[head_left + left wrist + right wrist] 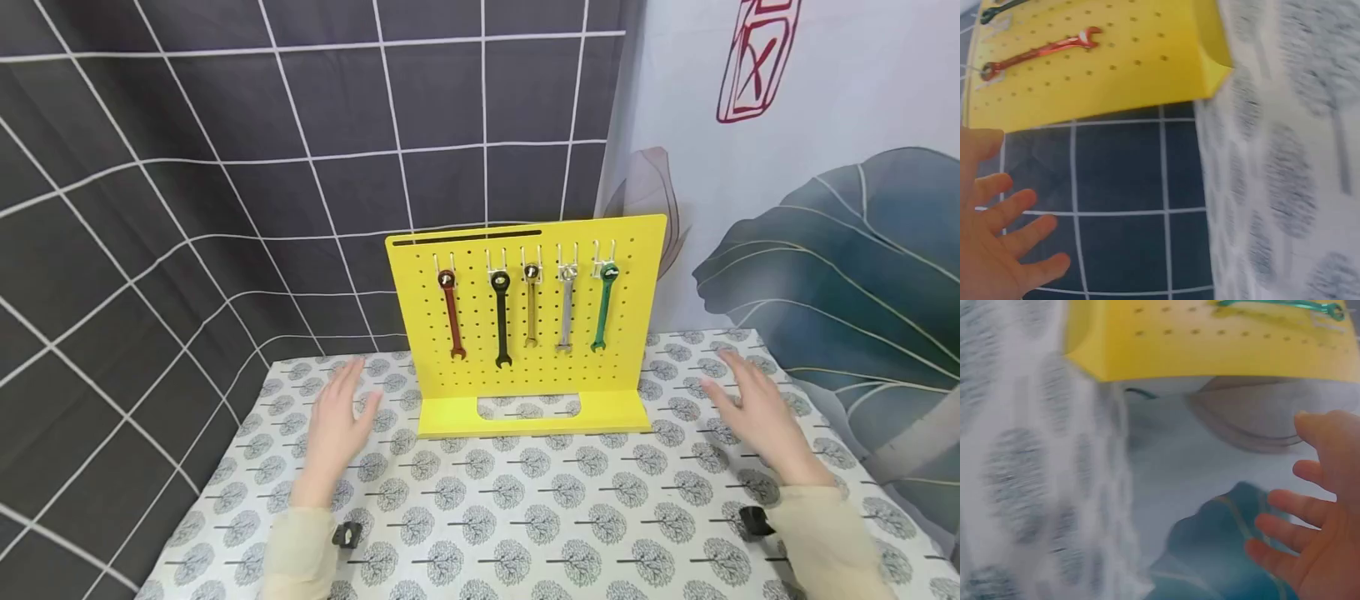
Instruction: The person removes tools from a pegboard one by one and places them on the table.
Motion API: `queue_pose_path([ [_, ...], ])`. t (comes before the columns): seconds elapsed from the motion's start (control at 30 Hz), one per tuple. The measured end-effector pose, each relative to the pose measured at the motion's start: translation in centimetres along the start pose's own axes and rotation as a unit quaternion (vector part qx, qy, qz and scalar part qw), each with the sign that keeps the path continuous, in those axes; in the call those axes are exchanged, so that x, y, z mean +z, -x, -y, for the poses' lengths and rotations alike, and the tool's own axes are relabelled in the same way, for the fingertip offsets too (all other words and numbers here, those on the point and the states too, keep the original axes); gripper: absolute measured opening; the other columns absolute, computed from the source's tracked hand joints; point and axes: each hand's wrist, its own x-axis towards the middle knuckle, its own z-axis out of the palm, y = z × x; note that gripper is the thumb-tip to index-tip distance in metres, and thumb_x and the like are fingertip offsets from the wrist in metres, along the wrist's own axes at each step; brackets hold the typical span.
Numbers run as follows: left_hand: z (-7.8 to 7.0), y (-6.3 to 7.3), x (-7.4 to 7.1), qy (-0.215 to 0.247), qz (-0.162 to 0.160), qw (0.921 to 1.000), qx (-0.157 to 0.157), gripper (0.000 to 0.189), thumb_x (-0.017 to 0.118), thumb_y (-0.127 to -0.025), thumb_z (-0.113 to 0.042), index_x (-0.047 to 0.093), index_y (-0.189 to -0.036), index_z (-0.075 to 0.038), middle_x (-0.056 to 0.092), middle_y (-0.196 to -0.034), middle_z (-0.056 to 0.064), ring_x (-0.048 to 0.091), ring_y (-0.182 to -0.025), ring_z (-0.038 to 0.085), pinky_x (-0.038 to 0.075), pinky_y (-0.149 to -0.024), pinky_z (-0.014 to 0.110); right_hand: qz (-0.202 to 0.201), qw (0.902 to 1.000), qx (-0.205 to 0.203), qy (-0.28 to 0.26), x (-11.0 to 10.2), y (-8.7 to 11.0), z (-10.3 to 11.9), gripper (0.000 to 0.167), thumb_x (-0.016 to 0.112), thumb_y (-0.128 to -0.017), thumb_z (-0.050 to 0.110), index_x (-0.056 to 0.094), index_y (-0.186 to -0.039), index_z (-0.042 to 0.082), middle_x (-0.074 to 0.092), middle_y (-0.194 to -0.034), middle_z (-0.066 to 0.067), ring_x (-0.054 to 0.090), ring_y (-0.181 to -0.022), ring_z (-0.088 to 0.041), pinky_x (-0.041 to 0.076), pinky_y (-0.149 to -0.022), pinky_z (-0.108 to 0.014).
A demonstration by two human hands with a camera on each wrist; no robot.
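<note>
A yellow pegboard [540, 367] stands upright on the table. From its white hooks hang several combination wrenches: a red wrench [452, 315], a black wrench [502, 320], a short gold-coloured wrench [532, 307], a silver wrench [566, 310] and a green wrench [604, 308]. To the left of the board is my left hand [337, 421], fingers spread and nothing in it; the red wrench [1041, 53] shows beyond it in the left wrist view. On the board's other side, my right hand [757, 408] holds nothing, its fingers apart. Neither hand touches the board.
A white tablecloth [480, 567] with a tree print covers the table. Behind and to the left hangs a dark cloth [225, 183] with a white grid. A pale curtain with a large leaf print [847, 250] hangs at the right.
</note>
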Motion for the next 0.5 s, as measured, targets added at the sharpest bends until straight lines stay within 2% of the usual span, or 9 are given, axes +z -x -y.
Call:
queue_pose_path([
  [0.07,-0.4,-0.6,-0.4,0.038,-0.008,0.9992,-0.005,0.058,0.055,-0.103,-0.034,0.04,-0.152,-0.007,0.044,-0.152,0.022,0.041,-0.137,0.047,0.031,-0.112,0.066,-0.022,0.9996,-0.006,-0.02,-1.2,-0.7,1.0,0.066,0.047,-0.107,0.038,0.023,-0.159,0.005,0.029,-0.152,-0.039,0.027,-0.133,-0.064,0.023,-0.098,-0.084],
  [0.13,-0.9,-1.3,-1.0,0.079,-0.012,0.9967,-0.012,0.055,0.054,-0.104,-0.034,0.043,-0.151,-0.007,0.05,-0.147,0.022,0.047,-0.133,0.044,0.038,-0.109,0.064,-0.052,0.998,-0.014,-0.033,-2.4,-1.5,2.1,0.061,0.047,-0.107,0.035,0.029,-0.157,0.006,0.038,-0.149,-0.036,0.038,-0.128,-0.06,0.034,-0.096,-0.076],
  [0.17,-1.3,-1.6,-1.2,0.101,-0.015,0.9947,-0.013,0.053,0.054,-0.105,-0.033,0.044,-0.15,-0.006,0.052,-0.145,0.021,0.049,-0.131,0.043,0.04,-0.108,0.062,-0.07,0.9965,-0.022,-0.041,-3.1,-1.9,2.8,0.058,0.049,-0.107,0.033,0.033,-0.156,0.006,0.042,-0.147,-0.034,0.043,-0.125,-0.058,0.04,-0.096,-0.067],
  [0.23,-2.1,-2.3,-1.7,0.147,-0.019,0.9889,-0.014,0.05,0.055,-0.105,-0.03,0.047,-0.147,-0.004,0.056,-0.141,0.02,0.053,-0.128,0.039,0.044,-0.107,0.057,-0.106,0.9921,-0.036,-0.055,-4.5,-2.8,4.1,0.053,0.052,-0.106,0.03,0.041,-0.153,0.008,0.051,-0.142,-0.029,0.053,-0.117,-0.05,0.049,-0.092,-0.042],
  [0.3,-2.8,-3.1,-2.2,0.193,-0.02,0.9809,-0.017,0.047,0.055,-0.105,-0.028,0.049,-0.145,-0.004,0.058,-0.14,0.017,0.055,-0.127,0.034,0.045,-0.108,0.051,-0.141,0.986,-0.051,-0.074,-5.9,-3.8,5.5,0.048,0.055,-0.105,0.029,0.048,-0.149,0.01,0.058,-0.137,-0.023,0.06,-0.115,-0.031,0.045,-0.085,-0.019],
  [0.33,-3.2,-3.4,-2.4,0.214,-0.019,0.9764,-0.021,0.046,0.055,-0.105,-0.027,0.05,-0.145,-0.004,0.058,-0.139,0.015,0.056,-0.127,0.032,0.046,-0.109,0.047,-0.153,0.9833,-0.054,-0.081,-6.5,-4.3,6.3,0.047,0.056,-0.104,0.029,0.05,-0.147,0.012,0.06,-0.135,-0.021,0.061,-0.113,-0.02,0.041,-0.081,-0.012],
  [0.43,-4.4,-4.4,-2.9,0.272,-0.012,0.9616,-0.032,0.043,0.057,-0.104,-0.025,0.052,-0.142,-0.006,0.061,-0.136,0.012,0.059,-0.124,0.026,0.047,-0.108,0.039,-0.177,0.9766,-0.066,-0.102,-8.1,-5.8,8.3,0.044,0.059,-0.102,0.03,0.055,-0.144,0.017,0.064,-0.131,-0.018,0.055,-0.105,0.009,0.038,-0.083,-0.003],
  [0.5,-5.1,-5.1,-3.1,0.309,-0.009,0.9503,-0.037,0.041,0.06,-0.103,-0.022,0.055,-0.14,-0.006,0.062,-0.134,0.011,0.06,-0.122,0.024,0.047,-0.107,0.034,-0.183,0.9748,-0.069,-0.107,-8.8,-6.7,9.5,0.043,0.06,-0.102,0.031,0.057,-0.143,0.02,0.064,-0.132,-0.015,0.05,-0.102,0.018,0.04,-0.087,-0.004],
])
